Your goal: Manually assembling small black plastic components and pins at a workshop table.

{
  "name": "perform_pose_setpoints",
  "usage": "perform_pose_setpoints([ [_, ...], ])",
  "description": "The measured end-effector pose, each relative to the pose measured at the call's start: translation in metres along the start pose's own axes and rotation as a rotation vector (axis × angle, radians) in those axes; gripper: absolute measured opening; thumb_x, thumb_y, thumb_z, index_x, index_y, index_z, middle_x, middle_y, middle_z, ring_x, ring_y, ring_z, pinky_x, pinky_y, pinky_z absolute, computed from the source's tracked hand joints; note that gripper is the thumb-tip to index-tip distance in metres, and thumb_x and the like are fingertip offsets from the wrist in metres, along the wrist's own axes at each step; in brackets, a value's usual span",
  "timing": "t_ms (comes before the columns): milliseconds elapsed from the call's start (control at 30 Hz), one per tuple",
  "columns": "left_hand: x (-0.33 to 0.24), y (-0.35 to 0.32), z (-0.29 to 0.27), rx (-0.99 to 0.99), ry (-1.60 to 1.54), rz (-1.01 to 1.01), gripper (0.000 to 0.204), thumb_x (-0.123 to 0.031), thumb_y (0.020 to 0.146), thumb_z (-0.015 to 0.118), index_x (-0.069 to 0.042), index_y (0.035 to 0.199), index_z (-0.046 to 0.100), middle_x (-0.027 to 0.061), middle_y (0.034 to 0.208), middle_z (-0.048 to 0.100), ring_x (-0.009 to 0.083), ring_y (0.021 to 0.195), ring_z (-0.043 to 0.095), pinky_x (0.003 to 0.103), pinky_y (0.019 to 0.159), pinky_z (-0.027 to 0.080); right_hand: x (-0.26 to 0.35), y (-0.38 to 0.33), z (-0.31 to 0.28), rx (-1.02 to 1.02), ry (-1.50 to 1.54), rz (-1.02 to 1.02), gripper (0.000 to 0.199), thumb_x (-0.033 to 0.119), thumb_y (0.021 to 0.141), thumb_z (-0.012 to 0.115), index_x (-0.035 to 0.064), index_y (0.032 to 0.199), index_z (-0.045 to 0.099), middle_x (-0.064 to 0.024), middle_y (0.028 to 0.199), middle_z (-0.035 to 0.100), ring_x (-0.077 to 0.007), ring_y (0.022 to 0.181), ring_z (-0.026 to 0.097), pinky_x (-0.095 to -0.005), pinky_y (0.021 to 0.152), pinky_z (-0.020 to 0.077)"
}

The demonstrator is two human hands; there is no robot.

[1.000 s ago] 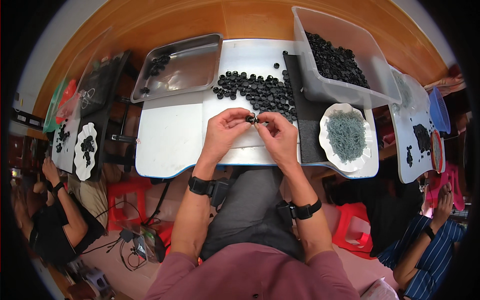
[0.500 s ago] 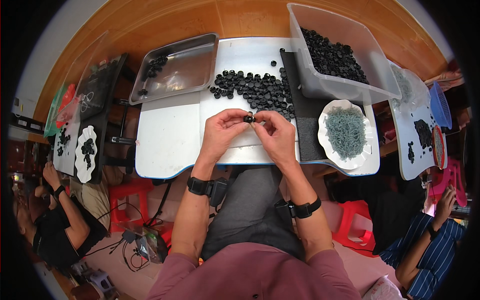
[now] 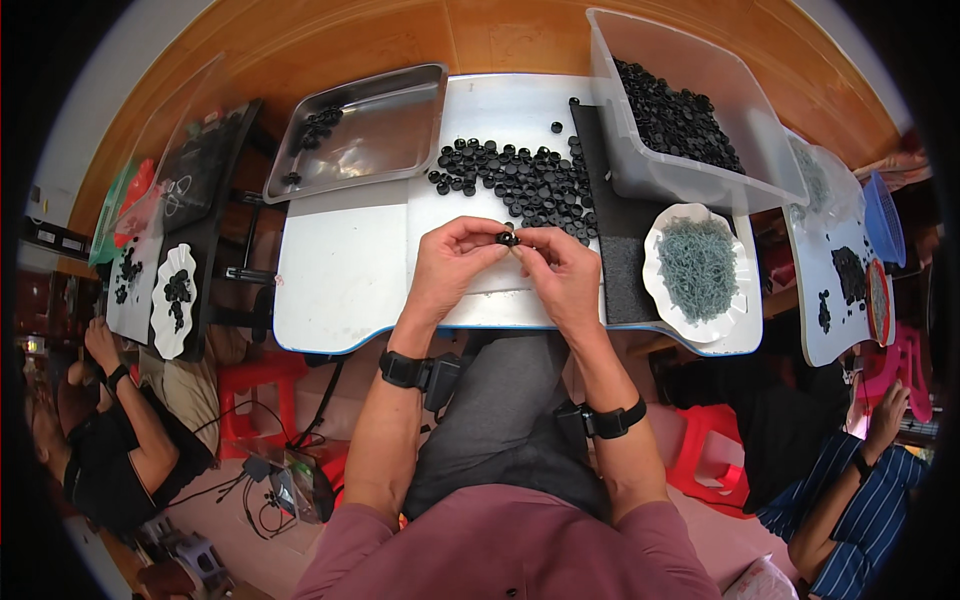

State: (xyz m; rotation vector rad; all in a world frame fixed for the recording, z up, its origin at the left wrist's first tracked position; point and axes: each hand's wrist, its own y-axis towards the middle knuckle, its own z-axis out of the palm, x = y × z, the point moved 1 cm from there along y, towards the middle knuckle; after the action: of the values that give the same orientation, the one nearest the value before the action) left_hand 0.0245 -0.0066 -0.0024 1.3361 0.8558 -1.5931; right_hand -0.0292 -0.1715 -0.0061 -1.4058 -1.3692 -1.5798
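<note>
Between the fingertips of both my hands is a small round black plastic cap (image 3: 508, 239), held above the near part of the white table (image 3: 345, 262). My left hand (image 3: 449, 262) pinches it from the left with thumb and forefinger. From the other side my right hand (image 3: 563, 268) grips it the same way, its lower fingers curled. The fingers partly cover the cap, so its inside is hidden. Just beyond my hands, a loose spread of similar black caps (image 3: 545, 180) lies on the tabletop.
A metal tray (image 3: 385, 150) at the far left holds a few black pieces. Far right, a translucent bin (image 3: 690, 175) is heaped with black caps, beside a dark mat (image 3: 626, 265). A scalloped white plate (image 3: 655, 285) carries grey-green thin pieces. People work at tables on both sides.
Both hands keep their pinch on the cap, with only slight finger movement. The whole view has shifted a little, so the table and its contents appear slightly further right.
</note>
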Motion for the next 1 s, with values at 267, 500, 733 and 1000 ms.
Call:
perform_pose_setpoints([
  [267,0.0014,-0.0002,-0.0007,0.004,0.004,-0.001,0.026,0.004,0.089,0.073,0.004,0.115,0.069,0.0106,0.108,0.074,0.013,0.098,0.07,0.025,0.088,0.057,-0.0024,0.0016,-0.0002,0.019,0.048,-0.015,0.017,-0.002,0.087,0.071,0.0002,0.104,0.076,-0.0074,0.085,0.073,-0.0102,0.065,0.065,-0.0245,0.059,0.0509],
  [500,0.001,-0.0012,-0.0027,0.029,0.007,-0.034,0.029,0.006,0.088,0.073,0.003,0.117,0.069,0.0109,0.111,0.074,0.0141,0.099,0.071,0.027,0.091,0.058,0.0024,-0.0001,-0.0022,0.047,0.171,0.104,0.016,-0.003,0.089,0.071,-0.0005,0.104,0.077,-0.0062,0.089,0.074,-0.0087,0.068,0.066,-0.0222,0.06,0.0518],
  [733,0.0045,-0.0009,-0.0017,0.012,-0.06,0.009,0.027,0.005,0.088,0.074,0.003,0.115,0.069,0.01,0.109,0.073,0.014,0.099,0.07,0.027,0.091,0.057,0.0049,0.0005,-0.0038,0.057,0.231,0.123,0.015,-0.004,0.091,0.07,-0.0028,0.105,0.075,-0.0065,0.091,0.074,-0.0092,0.071,0.066,-0.0221,0.062,0.053],
  [1000,0.0048,-0.0011,-0.0031,0.022,-0.005,0.013,0.024,0.005,0.087,0.074,0.004,0.111,0.072,0.0104,0.106,0.075,0.0142,0.099,0.071,0.028,0.091,0.057,0.0028,0.0005,-0.0045,0.077,0.222,0.177,0.011,-0.003,0.091,0.071,-0.0029,0.101,0.073,-0.0053,0.09,0.073,-0.0088,0.07,0.066,-0.0218,0.062,0.0529],
])
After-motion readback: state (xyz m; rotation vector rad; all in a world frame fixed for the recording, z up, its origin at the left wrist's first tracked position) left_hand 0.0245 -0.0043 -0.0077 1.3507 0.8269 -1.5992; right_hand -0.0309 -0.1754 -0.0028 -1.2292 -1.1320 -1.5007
